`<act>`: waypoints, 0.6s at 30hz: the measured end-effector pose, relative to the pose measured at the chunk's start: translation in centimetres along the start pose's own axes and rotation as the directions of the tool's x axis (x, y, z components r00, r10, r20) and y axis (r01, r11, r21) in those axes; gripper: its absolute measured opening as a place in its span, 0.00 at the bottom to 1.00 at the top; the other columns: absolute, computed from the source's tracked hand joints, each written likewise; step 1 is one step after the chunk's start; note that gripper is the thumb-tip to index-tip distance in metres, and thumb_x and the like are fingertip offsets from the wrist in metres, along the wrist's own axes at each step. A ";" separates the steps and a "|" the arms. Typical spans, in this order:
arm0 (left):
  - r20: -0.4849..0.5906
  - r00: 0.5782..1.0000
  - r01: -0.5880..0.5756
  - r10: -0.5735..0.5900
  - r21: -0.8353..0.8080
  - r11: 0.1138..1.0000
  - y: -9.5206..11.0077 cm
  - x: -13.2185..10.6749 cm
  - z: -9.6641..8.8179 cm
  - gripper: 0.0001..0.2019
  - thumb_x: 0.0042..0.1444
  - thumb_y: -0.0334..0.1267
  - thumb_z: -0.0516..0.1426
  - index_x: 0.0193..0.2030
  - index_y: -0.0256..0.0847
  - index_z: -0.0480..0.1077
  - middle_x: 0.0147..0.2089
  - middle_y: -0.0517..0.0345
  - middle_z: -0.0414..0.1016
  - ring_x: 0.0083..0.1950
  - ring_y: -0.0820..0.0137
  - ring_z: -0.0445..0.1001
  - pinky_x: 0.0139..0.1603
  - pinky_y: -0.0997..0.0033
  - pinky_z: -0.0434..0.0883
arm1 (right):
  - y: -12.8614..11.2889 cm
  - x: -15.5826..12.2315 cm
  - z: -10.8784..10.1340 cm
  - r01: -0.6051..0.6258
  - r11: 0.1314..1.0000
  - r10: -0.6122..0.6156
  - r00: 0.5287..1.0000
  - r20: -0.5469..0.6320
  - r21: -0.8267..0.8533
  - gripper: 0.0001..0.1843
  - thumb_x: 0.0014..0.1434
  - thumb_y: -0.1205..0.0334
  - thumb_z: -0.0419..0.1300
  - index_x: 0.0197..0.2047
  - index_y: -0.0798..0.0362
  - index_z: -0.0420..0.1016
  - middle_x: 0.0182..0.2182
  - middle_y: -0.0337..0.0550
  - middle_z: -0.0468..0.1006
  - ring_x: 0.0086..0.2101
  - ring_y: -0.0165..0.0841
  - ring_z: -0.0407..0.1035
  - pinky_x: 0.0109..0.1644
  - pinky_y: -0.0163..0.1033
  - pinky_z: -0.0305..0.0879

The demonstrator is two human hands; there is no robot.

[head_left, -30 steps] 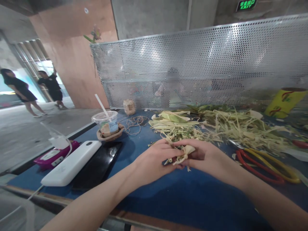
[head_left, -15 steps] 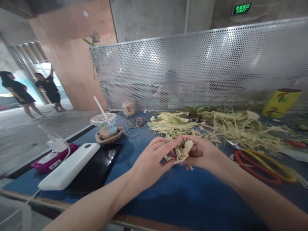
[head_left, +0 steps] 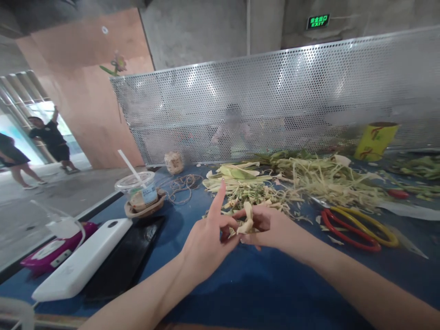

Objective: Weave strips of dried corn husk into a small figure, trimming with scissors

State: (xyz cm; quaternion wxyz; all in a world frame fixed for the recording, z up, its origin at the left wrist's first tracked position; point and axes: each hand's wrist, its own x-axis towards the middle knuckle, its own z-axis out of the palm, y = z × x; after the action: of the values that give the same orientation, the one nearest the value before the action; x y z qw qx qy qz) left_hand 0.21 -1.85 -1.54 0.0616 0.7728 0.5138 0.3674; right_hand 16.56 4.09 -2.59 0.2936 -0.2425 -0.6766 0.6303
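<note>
While the left hand (head_left: 208, 236) and right hand (head_left: 266, 224) together pinch a folded husk (head_left: 248, 219), seemingly unfinished, loose husks (head_left: 319, 178) lie apparently unused toward the table's (head_left: 254, 284) far edge.

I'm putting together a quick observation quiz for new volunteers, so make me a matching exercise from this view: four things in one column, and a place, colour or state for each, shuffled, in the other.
Things
1. Plastic cup
2. Scissors
3. Pale husk piece
4. Tube

Descriptions
A. One red handle, one yellow
B. Mostly yellow, near the perforated screen
C. Between the left hand and the right hand
D. In a brown holder, straw sticking out

Pairs: 1-D, 2-A, 3-C, 4-B
</note>
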 end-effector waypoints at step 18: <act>-0.145 0.982 0.089 -0.119 -0.196 0.977 0.2 0.1 1.0 0.44 0.49 0.38 0.58 0.64 0.45 0.31 0.31 0.63 0.73 0.20 0.77 0.67 0.18 0.78 0.65 | -0.3 0.0 0.0 0.074 0.980 -0.042 0.984 -0.174 0.184 0.16 0.40 0.58 0.67 0.34 0.55 0.77 0.22 0.39 0.72 0.21 0.24 0.63 0.21 0.29 0.56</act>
State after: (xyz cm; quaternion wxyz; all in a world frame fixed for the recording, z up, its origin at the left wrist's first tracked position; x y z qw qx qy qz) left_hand 0.98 -1.60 -2.09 0.1132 0.7043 0.5199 0.4700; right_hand 16.53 4.05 -2.28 0.3902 -0.2463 -0.5929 0.6600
